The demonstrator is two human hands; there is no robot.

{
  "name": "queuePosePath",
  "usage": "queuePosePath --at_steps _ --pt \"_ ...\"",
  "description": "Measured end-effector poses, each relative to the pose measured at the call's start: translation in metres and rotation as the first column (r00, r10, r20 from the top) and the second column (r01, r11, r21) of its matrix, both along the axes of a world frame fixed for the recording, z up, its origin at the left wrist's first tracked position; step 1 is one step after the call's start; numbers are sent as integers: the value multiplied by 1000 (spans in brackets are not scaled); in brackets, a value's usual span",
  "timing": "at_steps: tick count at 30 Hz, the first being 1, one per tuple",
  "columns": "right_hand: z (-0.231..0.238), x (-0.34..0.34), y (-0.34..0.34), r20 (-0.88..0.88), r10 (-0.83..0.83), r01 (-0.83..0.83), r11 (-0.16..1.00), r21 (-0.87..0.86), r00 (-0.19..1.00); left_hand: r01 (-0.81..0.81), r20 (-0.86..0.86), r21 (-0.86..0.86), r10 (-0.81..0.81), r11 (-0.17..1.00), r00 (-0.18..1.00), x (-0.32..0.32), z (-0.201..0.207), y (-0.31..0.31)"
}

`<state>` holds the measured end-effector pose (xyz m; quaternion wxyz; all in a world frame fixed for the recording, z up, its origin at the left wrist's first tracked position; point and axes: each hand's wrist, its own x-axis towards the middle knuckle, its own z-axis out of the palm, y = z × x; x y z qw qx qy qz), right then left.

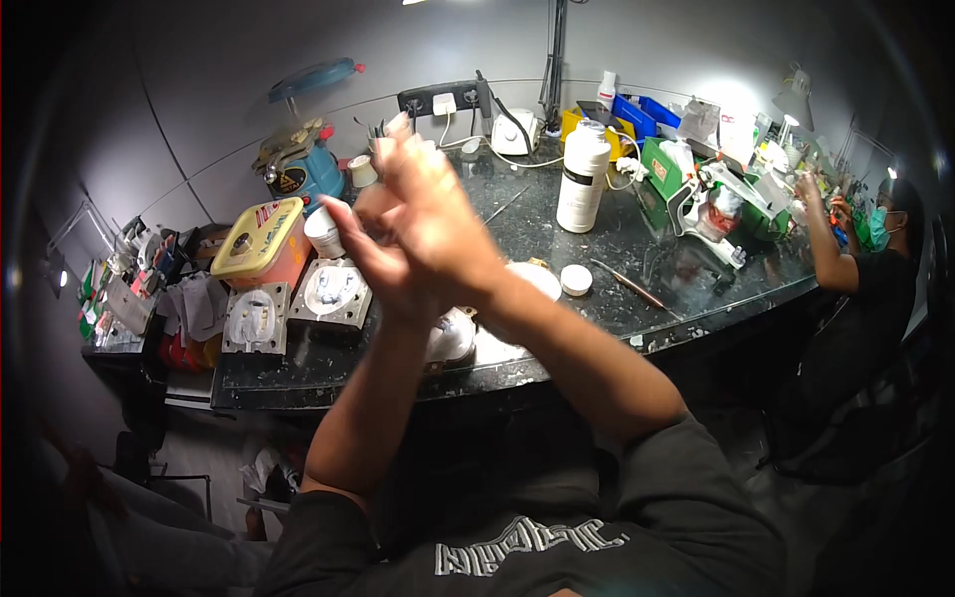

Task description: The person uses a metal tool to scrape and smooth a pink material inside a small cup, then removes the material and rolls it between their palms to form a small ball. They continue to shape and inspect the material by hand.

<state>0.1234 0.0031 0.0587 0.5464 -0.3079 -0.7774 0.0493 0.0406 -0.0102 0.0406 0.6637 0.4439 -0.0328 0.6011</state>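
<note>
Hands (430, 221) overlapping, blurred | openness, hold: cannot tell | white jar (324, 237): upright, long axis vertical

Both hands (438, 219) are kinda motion-blurred, wall (738, 88) well right of them's blown out, fisheye edges go black.

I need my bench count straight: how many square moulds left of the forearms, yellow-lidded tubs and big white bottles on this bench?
Square moulds: 2
Yellow-lidded tub: 1
Big white bottle: 1
Total: 4
</note>
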Motion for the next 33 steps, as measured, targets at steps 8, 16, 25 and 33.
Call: queuePosePath --at_steps 8,16,25,33 --pt "10 43 63 419 -140 320 860 -397 897 359 471 -418 -139 834 871 32 -10 -3" --pt "-6 79 -5 -264 -65 -148 691 -708 962 302 407 -521 -78 798 910 20 -6 34" --pt "-25 77 11 -12 -81 81 996 -27 997 -17 -29 -367 6 930 1000 22 -33 72" --pt "-38 52 39 467 -287 207 954 216 836 114 -33 -492 -149 863 988 12 -32 93"
